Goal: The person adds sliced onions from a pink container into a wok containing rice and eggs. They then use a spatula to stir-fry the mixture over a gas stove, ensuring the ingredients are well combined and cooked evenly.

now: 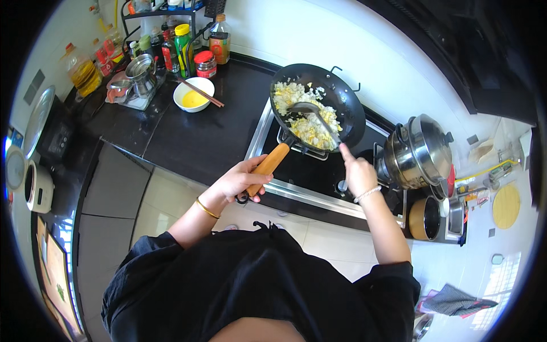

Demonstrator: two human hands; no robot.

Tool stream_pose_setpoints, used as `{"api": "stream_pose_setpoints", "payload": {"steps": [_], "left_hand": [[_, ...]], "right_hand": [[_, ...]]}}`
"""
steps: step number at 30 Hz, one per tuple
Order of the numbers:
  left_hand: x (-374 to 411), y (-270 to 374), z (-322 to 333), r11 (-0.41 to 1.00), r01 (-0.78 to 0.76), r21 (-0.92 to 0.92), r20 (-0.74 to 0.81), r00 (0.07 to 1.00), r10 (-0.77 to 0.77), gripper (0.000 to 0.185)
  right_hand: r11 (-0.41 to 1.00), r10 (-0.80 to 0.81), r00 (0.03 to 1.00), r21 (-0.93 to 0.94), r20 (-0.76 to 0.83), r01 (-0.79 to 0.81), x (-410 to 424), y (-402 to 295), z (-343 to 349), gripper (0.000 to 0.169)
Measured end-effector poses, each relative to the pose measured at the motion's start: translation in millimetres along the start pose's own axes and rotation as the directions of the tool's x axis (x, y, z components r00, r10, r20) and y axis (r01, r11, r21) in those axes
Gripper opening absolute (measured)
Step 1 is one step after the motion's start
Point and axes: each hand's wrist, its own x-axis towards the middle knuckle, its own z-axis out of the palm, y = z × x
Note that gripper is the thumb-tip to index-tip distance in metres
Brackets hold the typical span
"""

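My left hand [250,178] is wrapped around the wooden handle [270,166] of a black wok [352,113]. The wok sits tilted over the left burner of a black glass gas stove [299,173]. In my right hand [360,173] is a cooking spatula or ladle [327,126], gripped with the index finger stretched along its shaft. Its dark head [304,107] rests in a mix of white rice and yellow egg [316,128]. That food covers the left and lower part of the wok. The grip end of the utensil is hidden by my hand.
Left of the stove, a white bowl [181,101] holds yellow liquid, with brown chopsticks [201,92] across it. Sauce bottles [183,47] crowd the back corner beside a metal oil pot [143,81]. A lidded steel steamer pot [416,151] occupies the right burner. A range hood [483,55] overhangs.
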Motion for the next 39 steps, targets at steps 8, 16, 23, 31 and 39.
{"api": "stream_pose_setpoints", "payload": {"steps": [8, 16, 23, 31, 39], "left_hand": [[0.2, 1.9, 5.4, 0.997, -0.046, -0.057, -0.041, 0.998, 0.044, 0.065], [-19.7, 21.9, 27.2, 0.615, 0.049, 0.787, -0.316, 0.889, 0.333, 0.053], [0.2, 6.1, 69.6, 0.112, 0.392, 0.913, -0.393, 0.775, 0.495, 0.049], [2.0, -6.9, 64.6, 0.056, 0.398, 0.915, -0.347, 0.711, 0.611, 0.048], [0.5, -5.4, 68.2, 0.080, 0.400, 0.913, -0.367, 0.721, 0.588, 0.050]], "right_hand": [[0.995, -0.098, 0.990, -0.010, -0.099, 0.098, 58.5, 5.8, 7.1, 0.051], [0.986, -0.154, 0.988, 0.067, -0.024, 0.155, 50.8, 90.9, -19.2, 0.052], [0.861, -0.179, 0.983, 0.479, -0.029, 0.171, 100.2, 101.7, 47.5, 0.046], [0.946, -0.324, 0.945, -0.008, -0.045, 0.324, 1.0, 135.7, -67.1, 0.045], [0.957, -0.290, 0.946, 0.060, 0.144, 0.284, -17.2, 124.7, -94.6, 0.043]]}}
